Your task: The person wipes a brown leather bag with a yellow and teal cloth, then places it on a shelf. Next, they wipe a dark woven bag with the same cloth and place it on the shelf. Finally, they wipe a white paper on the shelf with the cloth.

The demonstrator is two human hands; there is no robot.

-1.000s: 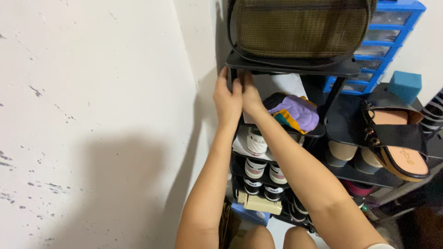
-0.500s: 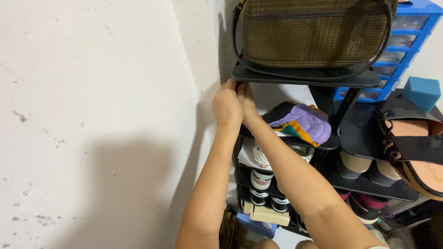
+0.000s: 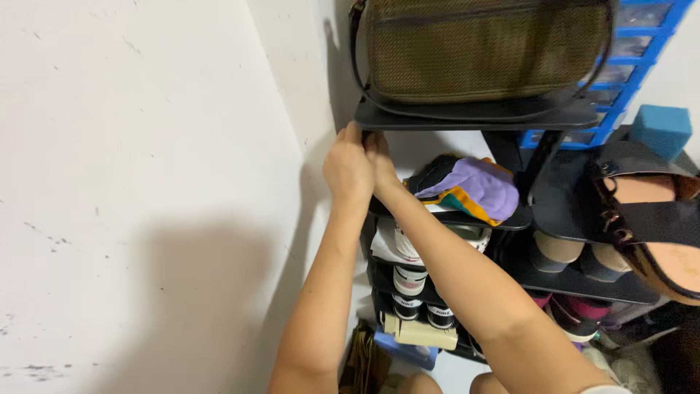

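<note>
Since half a second ago your view slid a little right, but both hands kept their place at the shelf's (image 3: pixel 474 117) left front corner — left hand (image 3: pixel 347 169) and right hand (image 3: pixel 379 157) with fingers curled on the thin black edge by the post, under the woven olive bag (image 3: pixel 481 47). Nothing looks released yet; the smooth, flat board is level, and soft caps (image 3: pixel 470 188) and shoes (image 3: pixel 408 281) lie on tiers below.

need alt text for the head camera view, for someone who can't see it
Both hands, left hand and right hand, grip the left front corner of a black shoe rack's top shelf, beside a white wall. An olive woven bag sits on that shelf.
</note>
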